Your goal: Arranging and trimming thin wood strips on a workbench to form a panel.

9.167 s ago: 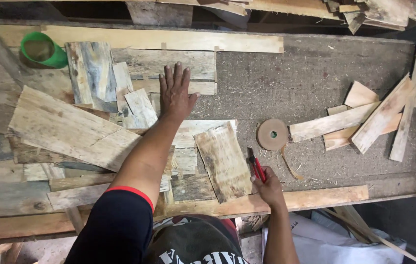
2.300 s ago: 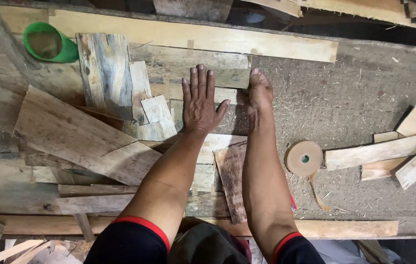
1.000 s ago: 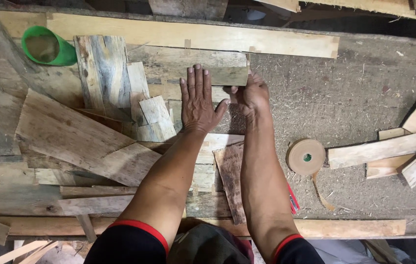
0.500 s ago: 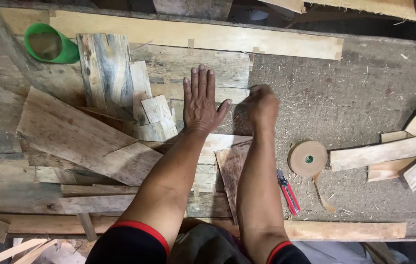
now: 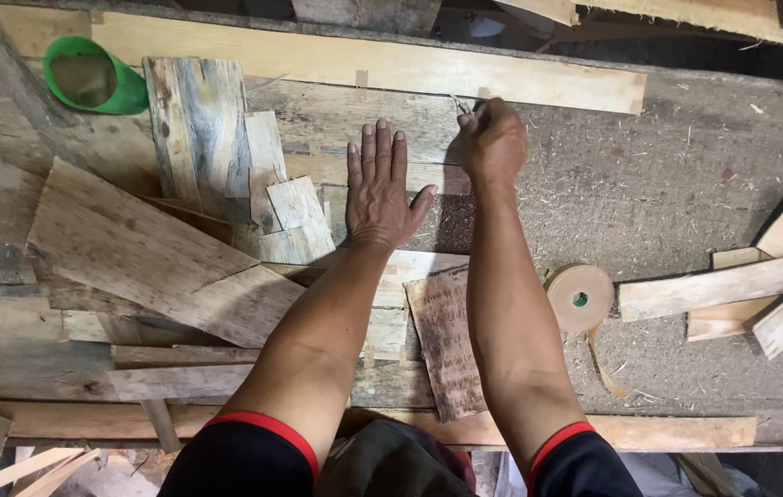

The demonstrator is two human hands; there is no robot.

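My left hand (image 5: 380, 189) lies flat, fingers spread, on overlapping thin grey wood sheets (image 5: 318, 120) in the middle of the bench. My right hand (image 5: 493, 143) is just to its right and a little farther away, fingers pinched on a small thin piece (image 5: 458, 99) that sticks out toward the long pale board (image 5: 364, 60); what that piece is I cannot tell. Small square offcuts (image 5: 295, 202) lie left of my left hand. A dark weathered sheet (image 5: 446, 340) lies between my forearms.
A green cup (image 5: 87, 78) lies on its side at the back left. A roll of brown paper tape (image 5: 579, 296) with a loose tail sits right of my right arm. Pale wood offcuts (image 5: 723, 290) are piled at the right. A large angled sheet (image 5: 143, 248) lies at the left.
My right hand has moved away from me toward the long pale board, closing into a pinch. My left hand has stayed flat on the sheets. The red-handled cutter is now out of view.
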